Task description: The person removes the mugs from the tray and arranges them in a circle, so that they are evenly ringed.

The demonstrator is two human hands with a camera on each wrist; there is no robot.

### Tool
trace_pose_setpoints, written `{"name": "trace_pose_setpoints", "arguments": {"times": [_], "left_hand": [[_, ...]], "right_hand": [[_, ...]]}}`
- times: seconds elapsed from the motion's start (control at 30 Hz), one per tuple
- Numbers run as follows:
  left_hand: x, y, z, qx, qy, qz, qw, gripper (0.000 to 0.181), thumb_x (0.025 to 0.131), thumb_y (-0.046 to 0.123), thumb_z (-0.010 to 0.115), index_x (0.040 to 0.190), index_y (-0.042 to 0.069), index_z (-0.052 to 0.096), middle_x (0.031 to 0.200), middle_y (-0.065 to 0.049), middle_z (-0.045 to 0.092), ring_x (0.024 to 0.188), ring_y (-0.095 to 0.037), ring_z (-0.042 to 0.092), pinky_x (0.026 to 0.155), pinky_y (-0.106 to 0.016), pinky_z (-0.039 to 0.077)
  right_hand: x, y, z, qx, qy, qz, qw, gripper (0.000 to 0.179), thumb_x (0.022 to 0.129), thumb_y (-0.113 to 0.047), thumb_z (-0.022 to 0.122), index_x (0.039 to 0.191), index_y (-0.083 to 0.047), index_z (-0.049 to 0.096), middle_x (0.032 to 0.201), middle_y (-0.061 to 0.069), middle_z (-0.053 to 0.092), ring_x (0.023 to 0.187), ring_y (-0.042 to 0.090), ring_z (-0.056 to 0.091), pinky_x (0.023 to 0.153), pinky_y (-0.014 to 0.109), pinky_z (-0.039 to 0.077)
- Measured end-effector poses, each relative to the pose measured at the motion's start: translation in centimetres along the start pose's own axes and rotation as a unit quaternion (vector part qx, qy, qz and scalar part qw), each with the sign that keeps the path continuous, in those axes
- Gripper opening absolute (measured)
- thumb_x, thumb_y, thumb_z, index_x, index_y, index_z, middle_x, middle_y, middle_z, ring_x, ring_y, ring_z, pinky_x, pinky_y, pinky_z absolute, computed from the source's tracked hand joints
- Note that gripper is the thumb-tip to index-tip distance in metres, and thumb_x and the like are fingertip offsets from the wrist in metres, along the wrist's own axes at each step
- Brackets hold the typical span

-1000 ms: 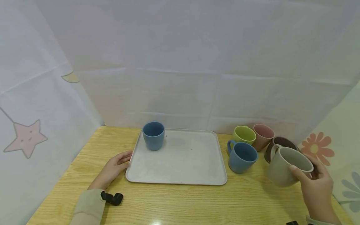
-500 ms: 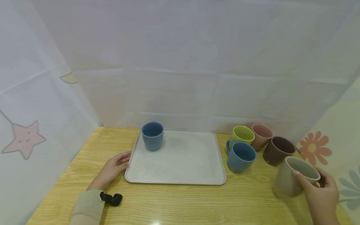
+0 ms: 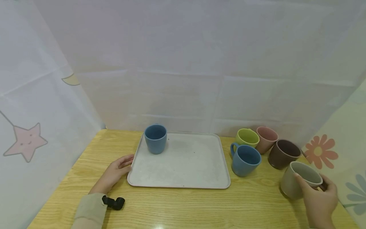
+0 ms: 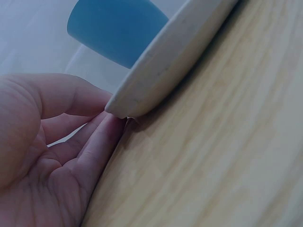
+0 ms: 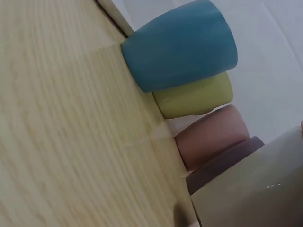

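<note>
At the left edge of the grey-white tray (image 3: 180, 171), my left hand (image 3: 114, 171) pinches the rim; in the left wrist view the thumb lies against the rim (image 4: 142, 80) and the fingers are at its underside. A blue mug (image 3: 155, 140) stands upright on the tray's far left corner. On the right, my right hand (image 3: 320, 194) holds a beige-grey mug (image 3: 291, 184), thumb at the near side and fingers behind, partly hidden. This mug is upright and looks set down on the table. The right wrist view shows its pale wall (image 5: 255, 184) close up.
Beyond the beige-grey mug stand a dark brown mug (image 3: 281, 156), a pink mug (image 3: 266, 140), a green mug (image 3: 246, 137) and a second blue mug (image 3: 244, 162), close together. The wooden table (image 3: 177, 206) ends at a white cloth backdrop (image 3: 177, 79).
My right hand has brought the beige-grey mug toward the near right and down, away from the brown mug, and its handle has turned out of sight. The left hand and tray stay put.
</note>
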State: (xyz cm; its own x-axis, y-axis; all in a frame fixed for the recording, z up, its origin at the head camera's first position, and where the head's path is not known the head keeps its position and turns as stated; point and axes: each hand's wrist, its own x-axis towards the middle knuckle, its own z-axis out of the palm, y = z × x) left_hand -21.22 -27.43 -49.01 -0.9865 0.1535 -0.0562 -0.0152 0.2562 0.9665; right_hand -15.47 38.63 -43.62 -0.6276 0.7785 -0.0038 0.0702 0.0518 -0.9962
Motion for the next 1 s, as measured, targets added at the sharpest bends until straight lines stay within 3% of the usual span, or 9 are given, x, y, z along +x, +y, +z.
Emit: {"name": "trace_pose_setpoints", "arguments": {"times": [0.43, 0.73, 1.0], "left_hand": [[-0.1, 0.3, 0.1, -0.002, -0.004, -0.011, 0.9999, 0.060, 0.105, 0.008, 0.055, 0.158, -0.003, 0.028, 0.156, -0.028, 0.036, 0.145, -0.041, 0.034, 0.094, -0.011, 0.044], [0.0, 0.3, 0.0, 0.004, -0.002, -0.007, 1.0000, 0.060, 0.105, 0.009, 0.055, 0.158, -0.002, 0.028, 0.157, -0.028, 0.036, 0.145, -0.041, 0.034, 0.094, -0.011, 0.044], [-0.2, 0.4, 0.1, 0.008, -0.005, -0.007, 0.9999, 0.061, 0.105, 0.011, 0.055, 0.158, -0.002, 0.027, 0.157, -0.028, 0.035, 0.146, -0.041, 0.034, 0.093, -0.009, 0.042]], "right_hand": [[-0.5, 1.2, 1.4, 0.049, 0.015, -0.024, 0.9984, 0.078, 0.069, -0.008, 0.094, 0.133, -0.019, 0.050, 0.118, -0.011, 0.046, 0.105, 0.002, 0.048, 0.077, 0.002, 0.043], [-1.4, 1.1, 3.0, 0.028, 0.020, -0.041, 0.9986, 0.088, 0.072, -0.016, 0.094, 0.140, -0.020, 0.038, 0.127, -0.015, 0.033, 0.115, -0.001, 0.033, 0.095, 0.009, 0.033], [-1.8, 1.8, 4.3, 0.030, 0.040, -0.087, 0.9949, 0.088, 0.070, -0.014, 0.094, 0.134, -0.019, 0.035, 0.131, -0.007, 0.026, 0.113, 0.002, 0.035, 0.092, 0.011, 0.035]]}}
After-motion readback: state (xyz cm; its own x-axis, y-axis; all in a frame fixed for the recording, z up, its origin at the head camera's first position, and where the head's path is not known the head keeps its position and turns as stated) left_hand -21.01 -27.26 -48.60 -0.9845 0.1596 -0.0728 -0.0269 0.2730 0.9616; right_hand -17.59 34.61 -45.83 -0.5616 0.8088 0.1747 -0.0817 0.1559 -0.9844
